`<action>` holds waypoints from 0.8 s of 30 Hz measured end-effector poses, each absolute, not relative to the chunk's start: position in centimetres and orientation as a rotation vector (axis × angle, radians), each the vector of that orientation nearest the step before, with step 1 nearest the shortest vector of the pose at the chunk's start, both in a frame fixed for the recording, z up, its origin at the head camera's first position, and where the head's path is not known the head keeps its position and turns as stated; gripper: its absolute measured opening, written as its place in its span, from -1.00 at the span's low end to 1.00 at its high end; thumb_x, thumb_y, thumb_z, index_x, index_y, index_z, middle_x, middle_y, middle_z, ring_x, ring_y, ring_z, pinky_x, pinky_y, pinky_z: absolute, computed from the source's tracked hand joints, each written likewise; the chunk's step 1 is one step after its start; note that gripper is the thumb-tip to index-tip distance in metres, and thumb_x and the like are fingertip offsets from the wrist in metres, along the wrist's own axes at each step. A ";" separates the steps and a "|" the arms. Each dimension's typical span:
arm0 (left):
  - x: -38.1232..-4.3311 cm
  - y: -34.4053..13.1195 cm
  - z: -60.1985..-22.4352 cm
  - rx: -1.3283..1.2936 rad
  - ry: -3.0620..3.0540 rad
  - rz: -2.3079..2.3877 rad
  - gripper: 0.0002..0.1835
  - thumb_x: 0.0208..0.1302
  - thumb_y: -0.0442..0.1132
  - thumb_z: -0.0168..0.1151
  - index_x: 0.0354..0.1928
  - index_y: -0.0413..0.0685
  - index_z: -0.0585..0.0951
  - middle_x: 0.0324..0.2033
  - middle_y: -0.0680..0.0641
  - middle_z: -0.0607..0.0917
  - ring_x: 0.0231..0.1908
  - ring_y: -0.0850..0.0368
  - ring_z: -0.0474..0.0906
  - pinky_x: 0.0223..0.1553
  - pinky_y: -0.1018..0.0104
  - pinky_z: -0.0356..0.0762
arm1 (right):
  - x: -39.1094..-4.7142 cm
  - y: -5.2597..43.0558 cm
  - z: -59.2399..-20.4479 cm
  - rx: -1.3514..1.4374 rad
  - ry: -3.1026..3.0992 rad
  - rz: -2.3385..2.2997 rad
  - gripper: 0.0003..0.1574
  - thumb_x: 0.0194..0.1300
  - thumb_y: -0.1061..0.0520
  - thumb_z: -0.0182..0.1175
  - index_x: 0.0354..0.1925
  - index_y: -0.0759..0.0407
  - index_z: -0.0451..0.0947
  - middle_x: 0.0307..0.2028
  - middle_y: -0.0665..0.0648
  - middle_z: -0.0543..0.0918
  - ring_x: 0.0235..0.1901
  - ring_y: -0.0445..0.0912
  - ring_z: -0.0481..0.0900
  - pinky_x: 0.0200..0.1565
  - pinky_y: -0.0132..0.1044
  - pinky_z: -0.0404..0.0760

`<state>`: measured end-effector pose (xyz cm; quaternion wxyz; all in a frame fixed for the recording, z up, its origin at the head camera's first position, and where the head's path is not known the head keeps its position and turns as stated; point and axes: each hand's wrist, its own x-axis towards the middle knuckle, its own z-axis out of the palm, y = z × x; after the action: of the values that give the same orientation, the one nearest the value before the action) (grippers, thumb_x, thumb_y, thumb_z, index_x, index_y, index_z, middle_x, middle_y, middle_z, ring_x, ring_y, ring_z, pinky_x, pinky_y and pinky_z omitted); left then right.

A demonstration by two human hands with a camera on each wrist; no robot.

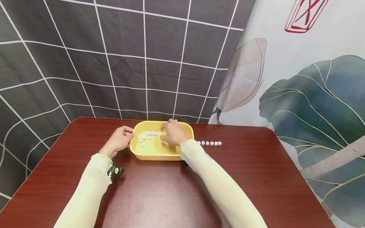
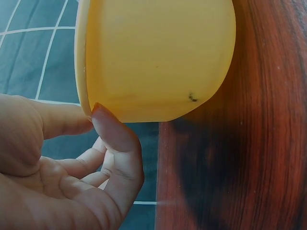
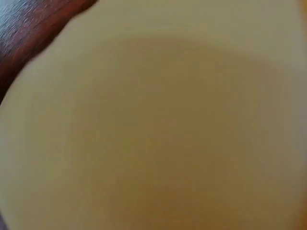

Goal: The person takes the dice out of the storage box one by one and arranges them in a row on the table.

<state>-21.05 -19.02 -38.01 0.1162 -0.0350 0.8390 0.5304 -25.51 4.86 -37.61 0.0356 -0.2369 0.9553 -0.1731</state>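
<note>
My left hand (image 1: 120,139) pinches the yellow tray (image 1: 159,157) by its left end, dice (image 1: 150,138) inside. Right hand (image 1: 174,133) is over it, can't tell if the fingers hold anything; my sleeve (image 1: 199,158) partly covers the dice row (image 1: 212,143) beside it, and the right wrist cam's just yellow blur.
</note>
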 end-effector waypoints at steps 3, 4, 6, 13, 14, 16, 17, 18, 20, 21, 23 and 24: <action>-21.1 -19.0 -38.1 -0.102 2.449 1.559 -0.59 0.55 -0.30 -0.04 0.29 -0.43 0.33 -0.03 -0.33 0.59 -0.31 0.16 0.58 -0.32 0.41 0.63 | -25.6 4.1 -38.1 -0.714 2.931 -0.465 -0.53 0.26 0.05 0.38 0.12 0.14 0.66 0.06 0.17 0.65 0.14 0.10 0.47 0.25 -0.15 0.48; -21.1 -19.0 -38.1 -0.095 2.449 1.562 -0.59 0.55 -0.30 -0.04 0.29 -0.44 0.33 -0.05 -0.32 0.59 -0.32 0.16 0.58 -0.32 0.41 0.63 | -25.6 3.9 -38.2 -0.710 2.929 -0.443 -0.51 0.25 0.05 0.38 0.14 0.13 0.65 0.10 0.16 0.65 0.19 0.10 0.47 0.30 -0.16 0.45; -21.1 -18.9 -38.2 -0.097 2.450 1.565 -0.60 0.55 -0.30 -0.04 0.28 -0.43 0.33 -0.07 -0.30 0.60 -0.32 0.16 0.58 -0.33 0.41 0.63 | -25.5 3.5 -38.4 -0.696 2.919 -0.421 -0.46 0.25 0.06 0.37 0.19 0.13 0.63 0.17 0.14 0.65 0.27 0.09 0.45 0.39 -0.18 0.40; -21.2 -18.8 -38.3 -0.097 2.455 1.556 -0.60 0.56 -0.30 -0.04 0.29 -0.42 0.34 -0.07 -0.29 0.60 -0.29 0.13 0.59 -0.31 0.40 0.65 | -25.3 2.7 -38.8 -0.620 2.869 -0.356 -0.31 0.26 0.05 0.36 0.34 0.10 0.52 0.29 0.15 0.55 0.32 0.05 0.40 0.43 -0.20 0.38; -21.2 -18.9 -38.3 -0.096 2.457 1.556 -0.60 0.56 -0.30 -0.03 0.29 -0.42 0.34 -0.07 -0.30 0.60 -0.29 0.12 0.59 -0.32 0.40 0.65 | -25.3 2.6 -38.8 -0.616 2.867 -0.347 -0.31 0.26 0.05 0.36 0.35 0.09 0.51 0.29 0.15 0.55 0.32 0.05 0.40 0.42 -0.20 0.38; -21.2 -18.9 -38.3 -0.096 2.457 1.557 -0.60 0.55 -0.30 -0.03 0.29 -0.42 0.34 -0.05 -0.31 0.59 -0.29 0.12 0.59 -0.32 0.40 0.64 | -25.3 2.6 -38.9 -0.617 2.866 -0.336 -0.33 0.26 0.05 0.36 0.33 0.08 0.53 0.29 0.15 0.56 0.32 0.06 0.39 0.42 -0.20 0.38; -21.1 -18.9 -38.3 -0.091 2.458 1.558 -0.59 0.55 -0.30 -0.03 0.29 -0.43 0.33 -0.05 -0.32 0.59 -0.29 0.11 0.59 -0.32 0.40 0.64 | -25.3 2.6 -38.9 -0.617 2.866 -0.339 -0.37 0.26 0.06 0.35 0.29 0.08 0.56 0.27 0.15 0.57 0.32 0.05 0.39 0.41 -0.20 0.39; -21.1 -19.0 -38.3 -0.091 2.460 1.557 -0.59 0.55 -0.30 -0.03 0.29 -0.43 0.33 -0.05 -0.32 0.59 -0.29 0.11 0.59 -0.33 0.40 0.64 | -25.3 2.6 -39.0 -0.621 2.867 -0.347 -0.42 0.25 0.07 0.36 0.24 0.08 0.59 0.23 0.15 0.59 0.30 0.05 0.40 0.39 -0.20 0.41; -21.1 -19.1 -38.3 -0.093 2.463 1.557 -0.59 0.55 -0.30 -0.02 0.29 -0.43 0.33 -0.05 -0.31 0.59 -0.29 0.11 0.59 -0.33 0.41 0.63 | -25.4 2.7 -39.0 -0.634 2.870 -0.369 -0.53 0.22 0.10 0.37 0.12 0.09 0.66 0.14 0.15 0.63 0.26 0.06 0.43 0.36 -0.21 0.44; -21.1 -19.1 -38.3 -0.093 2.462 1.558 -0.59 0.55 -0.30 -0.03 0.29 -0.43 0.33 -0.06 -0.31 0.59 -0.30 0.11 0.59 -0.34 0.41 0.63 | -25.4 2.7 -39.1 -0.641 2.872 -0.381 -0.59 0.21 0.11 0.37 0.05 0.09 0.68 0.09 0.15 0.65 0.24 0.05 0.45 0.34 -0.21 0.46; -21.2 -19.1 -38.3 -0.092 2.463 1.560 -0.59 0.56 -0.29 -0.03 0.29 -0.43 0.33 -0.05 -0.32 0.59 -0.29 0.11 0.59 -0.33 0.40 0.63 | -25.5 2.7 -39.1 -0.650 2.875 -0.400 -0.69 0.19 0.14 0.37 -0.06 0.11 0.69 -0.01 0.14 0.66 0.19 0.05 0.48 0.30 -0.21 0.49; -21.2 -19.1 -38.3 -0.097 2.463 1.560 -0.59 0.56 -0.29 -0.03 0.30 -0.42 0.33 -0.04 -0.31 0.59 -0.29 0.12 0.58 -0.33 0.41 0.63 | -25.5 2.7 -39.2 -0.655 2.875 -0.409 -0.73 0.18 0.15 0.37 -0.10 0.13 0.69 -0.05 0.14 0.67 0.17 0.05 0.49 0.28 -0.21 0.50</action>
<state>-21.19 -19.13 -38.28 0.1120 -0.0331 0.8390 0.5315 -25.55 2.73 -39.19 0.0823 -0.2192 0.9625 -0.1368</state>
